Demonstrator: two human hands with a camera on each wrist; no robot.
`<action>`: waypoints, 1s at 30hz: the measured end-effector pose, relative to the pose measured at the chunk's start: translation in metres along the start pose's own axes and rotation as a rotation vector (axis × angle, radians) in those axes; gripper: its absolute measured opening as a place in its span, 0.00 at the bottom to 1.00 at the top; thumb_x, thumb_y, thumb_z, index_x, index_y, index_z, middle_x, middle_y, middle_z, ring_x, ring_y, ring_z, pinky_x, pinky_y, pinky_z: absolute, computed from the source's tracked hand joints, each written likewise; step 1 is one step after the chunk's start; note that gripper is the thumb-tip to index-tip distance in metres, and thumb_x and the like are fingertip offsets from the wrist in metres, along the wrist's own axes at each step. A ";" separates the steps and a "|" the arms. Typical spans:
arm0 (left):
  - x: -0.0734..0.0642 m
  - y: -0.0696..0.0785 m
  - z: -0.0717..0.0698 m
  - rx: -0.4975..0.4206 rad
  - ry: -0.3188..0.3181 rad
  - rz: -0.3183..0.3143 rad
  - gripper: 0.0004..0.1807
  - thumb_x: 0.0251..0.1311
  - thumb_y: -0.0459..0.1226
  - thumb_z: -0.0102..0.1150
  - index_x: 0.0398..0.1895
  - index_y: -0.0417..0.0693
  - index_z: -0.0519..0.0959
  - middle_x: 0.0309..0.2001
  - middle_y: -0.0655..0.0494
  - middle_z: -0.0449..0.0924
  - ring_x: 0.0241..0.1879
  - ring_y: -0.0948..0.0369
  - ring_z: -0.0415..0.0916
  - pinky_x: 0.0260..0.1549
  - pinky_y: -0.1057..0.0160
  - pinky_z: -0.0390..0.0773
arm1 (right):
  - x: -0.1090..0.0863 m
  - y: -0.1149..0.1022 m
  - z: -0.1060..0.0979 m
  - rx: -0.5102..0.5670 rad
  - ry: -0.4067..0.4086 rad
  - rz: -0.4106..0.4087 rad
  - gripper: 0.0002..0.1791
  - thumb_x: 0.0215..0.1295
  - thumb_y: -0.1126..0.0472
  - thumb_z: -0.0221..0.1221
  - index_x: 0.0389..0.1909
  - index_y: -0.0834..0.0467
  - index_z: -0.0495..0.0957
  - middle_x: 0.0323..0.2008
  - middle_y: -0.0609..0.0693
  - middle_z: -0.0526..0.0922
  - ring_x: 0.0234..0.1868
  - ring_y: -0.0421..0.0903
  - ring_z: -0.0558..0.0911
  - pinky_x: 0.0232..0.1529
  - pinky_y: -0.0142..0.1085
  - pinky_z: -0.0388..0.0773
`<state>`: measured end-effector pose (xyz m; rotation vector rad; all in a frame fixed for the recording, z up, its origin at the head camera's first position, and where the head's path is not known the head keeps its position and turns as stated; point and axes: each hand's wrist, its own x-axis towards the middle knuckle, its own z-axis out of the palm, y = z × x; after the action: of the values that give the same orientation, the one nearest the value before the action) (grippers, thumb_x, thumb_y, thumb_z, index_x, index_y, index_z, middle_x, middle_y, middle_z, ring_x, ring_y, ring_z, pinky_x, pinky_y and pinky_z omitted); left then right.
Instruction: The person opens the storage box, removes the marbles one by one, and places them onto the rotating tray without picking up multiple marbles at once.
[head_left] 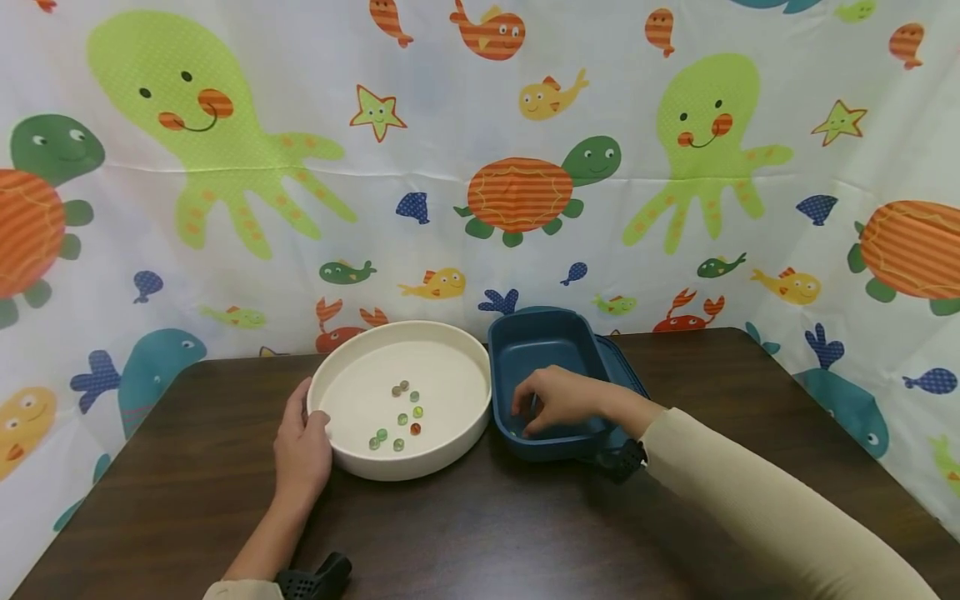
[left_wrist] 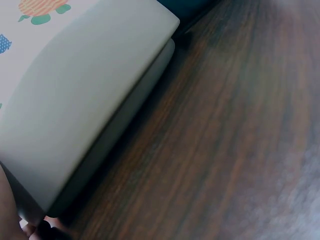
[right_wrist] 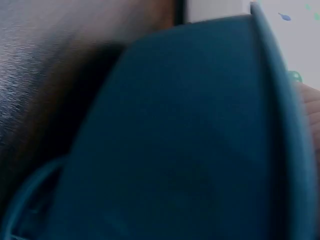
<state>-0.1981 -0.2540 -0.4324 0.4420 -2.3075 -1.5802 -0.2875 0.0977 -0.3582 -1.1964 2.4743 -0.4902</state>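
A round cream-white dish holds several small glass marbles, mostly clear or greenish, with one orange-red marble among them. My left hand grips the dish at its left side, thumb over the rim and fingers along the outer wall. To the right stands a blue rectangular tub. Down inside it reaches my right hand, fingers bent downward and thumb near them; I cannot tell whether a marble is between them. The tub's outer wall fills most of the right wrist view.
Dish and tub stand side by side on a dark wooden table, close to its back edge. A blue handle-like or lid-like piece shows along the tub's right side. Behind the table hangs a curtain printed with sea animals.
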 end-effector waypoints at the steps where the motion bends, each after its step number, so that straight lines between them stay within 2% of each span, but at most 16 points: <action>1: 0.000 0.000 0.000 -0.001 -0.003 0.000 0.34 0.72 0.38 0.30 0.83 0.54 0.48 0.81 0.47 0.50 0.80 0.45 0.51 0.76 0.39 0.54 | 0.001 0.000 0.002 -0.001 -0.007 0.006 0.13 0.60 0.60 0.70 0.45 0.56 0.86 0.43 0.49 0.88 0.40 0.39 0.85 0.41 0.27 0.81; 8: -0.001 0.002 0.001 0.000 -0.005 -0.003 0.34 0.72 0.38 0.30 0.83 0.54 0.47 0.82 0.48 0.49 0.80 0.45 0.50 0.76 0.38 0.54 | 0.007 -0.002 0.013 -0.018 -0.023 0.040 0.09 0.61 0.65 0.68 0.43 0.54 0.86 0.41 0.47 0.89 0.41 0.39 0.85 0.42 0.29 0.81; 17: -0.003 0.001 0.002 -0.002 -0.001 -0.003 0.34 0.73 0.38 0.30 0.83 0.54 0.47 0.82 0.48 0.49 0.80 0.45 0.50 0.75 0.38 0.54 | 0.011 -0.003 0.017 -0.020 -0.013 0.045 0.06 0.63 0.65 0.66 0.39 0.53 0.86 0.38 0.46 0.88 0.39 0.37 0.84 0.41 0.29 0.81; 23: -0.002 0.002 0.002 -0.002 -0.003 0.000 0.34 0.73 0.38 0.30 0.83 0.54 0.47 0.82 0.48 0.49 0.80 0.45 0.50 0.76 0.39 0.54 | 0.009 -0.002 0.010 -0.003 0.012 0.048 0.05 0.64 0.63 0.66 0.39 0.52 0.86 0.38 0.45 0.88 0.39 0.37 0.84 0.42 0.30 0.82; 30: -0.003 0.002 0.001 -0.001 -0.002 -0.005 0.34 0.73 0.38 0.30 0.83 0.53 0.47 0.82 0.48 0.48 0.80 0.45 0.50 0.76 0.39 0.54 | 0.007 -0.007 -0.005 0.015 0.052 0.030 0.03 0.64 0.61 0.67 0.37 0.52 0.85 0.35 0.43 0.86 0.36 0.36 0.81 0.37 0.29 0.80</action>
<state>-0.1959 -0.2508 -0.4309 0.4463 -2.3091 -1.5843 -0.2888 0.0889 -0.3517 -1.1532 2.5243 -0.5372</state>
